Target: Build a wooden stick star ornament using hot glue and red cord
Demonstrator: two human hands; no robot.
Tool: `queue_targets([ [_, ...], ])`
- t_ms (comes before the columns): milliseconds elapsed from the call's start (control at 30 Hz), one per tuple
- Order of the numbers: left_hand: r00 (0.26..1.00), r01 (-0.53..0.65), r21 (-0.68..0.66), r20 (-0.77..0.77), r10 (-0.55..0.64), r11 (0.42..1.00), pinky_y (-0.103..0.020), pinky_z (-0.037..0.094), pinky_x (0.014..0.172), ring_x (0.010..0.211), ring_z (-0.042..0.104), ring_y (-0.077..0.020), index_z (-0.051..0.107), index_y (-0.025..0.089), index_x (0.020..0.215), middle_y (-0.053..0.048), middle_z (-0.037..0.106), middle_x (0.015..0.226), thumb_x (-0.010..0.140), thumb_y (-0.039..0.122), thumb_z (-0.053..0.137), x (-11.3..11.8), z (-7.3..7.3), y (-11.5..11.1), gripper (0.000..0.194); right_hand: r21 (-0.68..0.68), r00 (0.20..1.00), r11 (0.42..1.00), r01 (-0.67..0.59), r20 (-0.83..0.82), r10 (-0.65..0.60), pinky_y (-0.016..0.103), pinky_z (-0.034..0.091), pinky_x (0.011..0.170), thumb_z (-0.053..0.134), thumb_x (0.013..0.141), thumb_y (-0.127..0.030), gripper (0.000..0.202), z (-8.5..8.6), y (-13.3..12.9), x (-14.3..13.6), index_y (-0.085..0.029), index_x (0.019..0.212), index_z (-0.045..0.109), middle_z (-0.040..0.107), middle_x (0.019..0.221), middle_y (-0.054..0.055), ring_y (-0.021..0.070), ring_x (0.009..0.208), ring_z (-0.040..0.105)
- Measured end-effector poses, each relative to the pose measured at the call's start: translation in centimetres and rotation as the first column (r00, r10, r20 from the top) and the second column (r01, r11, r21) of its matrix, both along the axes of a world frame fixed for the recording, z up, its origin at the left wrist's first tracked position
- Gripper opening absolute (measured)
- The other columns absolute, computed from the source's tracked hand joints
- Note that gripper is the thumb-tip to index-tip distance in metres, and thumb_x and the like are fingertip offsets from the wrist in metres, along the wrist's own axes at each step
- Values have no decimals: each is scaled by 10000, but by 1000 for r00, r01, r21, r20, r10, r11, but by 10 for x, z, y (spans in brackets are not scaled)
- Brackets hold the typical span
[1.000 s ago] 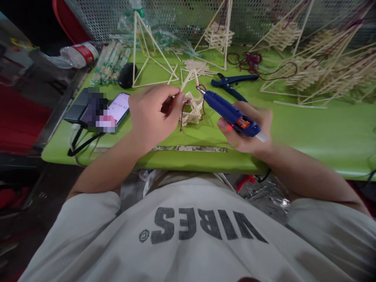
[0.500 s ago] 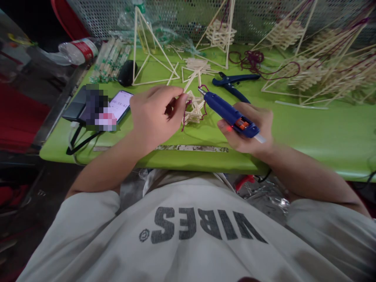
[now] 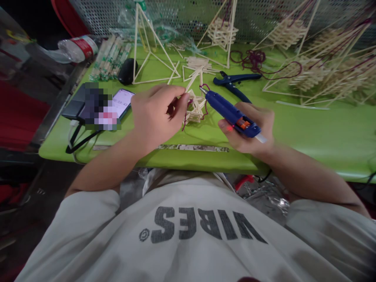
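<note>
Between thumb and forefinger, my left hand (image 3: 160, 117) pinches a thin wooden stick (image 3: 192, 83) that slants up and away. My right hand (image 3: 249, 127) is wrapped around a blue hot glue gun (image 3: 226, 111), with a clear glue stick poking from its rear and a red light glowing on its side. The gun's metal nozzle points at the upright end of a stick, beside a purple string (image 3: 206, 111). Just below the fingertips sits a small stacked lattice of sticks (image 3: 194, 114) on the green bench (image 3: 305, 137), partly hidden by my left hand.
Blue cutters (image 3: 235, 81) lie beyond the glue gun. A triangular stick frame (image 3: 155, 33) stands behind my left hand, near wrapped stick bundles (image 3: 107, 58). At left are a phone (image 3: 125, 102) and a bottle (image 3: 78, 49). Finished-looking lattices (image 3: 308, 74) and purple yarn (image 3: 252, 58) crowd the right back.
Both hands hold nearly the same pose, with the glue gun nozzle still at the stick end. The view has shifted very slightly.
</note>
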State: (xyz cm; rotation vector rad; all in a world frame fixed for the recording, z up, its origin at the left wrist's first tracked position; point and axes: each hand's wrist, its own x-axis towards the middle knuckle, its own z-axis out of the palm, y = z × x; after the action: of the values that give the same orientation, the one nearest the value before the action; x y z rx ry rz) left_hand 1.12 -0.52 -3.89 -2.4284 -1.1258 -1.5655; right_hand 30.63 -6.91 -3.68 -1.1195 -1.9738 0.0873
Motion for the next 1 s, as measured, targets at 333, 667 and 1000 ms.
queue_targets([
  [333,1000,23,-32,8,-23,999,-403,574,753,760,740,-219,814,325,1111,-32,768,816,1240,595,640,0,0,1,346,38,999,998,-51,-5,51,425,272,612,777,1067,-443,479,0,0,-1,-292,841,383,423,694,-13,194,590,344],
  [667,999,-46,-82,6,47,996,-393,618,775,784,795,-224,832,306,1056,-35,805,819,1183,558,752,4,5,-6,293,71,995,993,-95,-21,97,402,248,571,807,1060,-416,479,0,3,0,-285,831,407,397,687,-25,173,573,339],
  [1000,1000,-17,-81,18,19,997,-391,605,767,786,795,-222,815,305,1047,-30,793,813,1186,553,750,3,2,-2,291,54,997,995,-78,-1,78,413,258,584,793,1058,-445,488,0,3,1,-286,823,396,379,683,-22,181,583,335],
])
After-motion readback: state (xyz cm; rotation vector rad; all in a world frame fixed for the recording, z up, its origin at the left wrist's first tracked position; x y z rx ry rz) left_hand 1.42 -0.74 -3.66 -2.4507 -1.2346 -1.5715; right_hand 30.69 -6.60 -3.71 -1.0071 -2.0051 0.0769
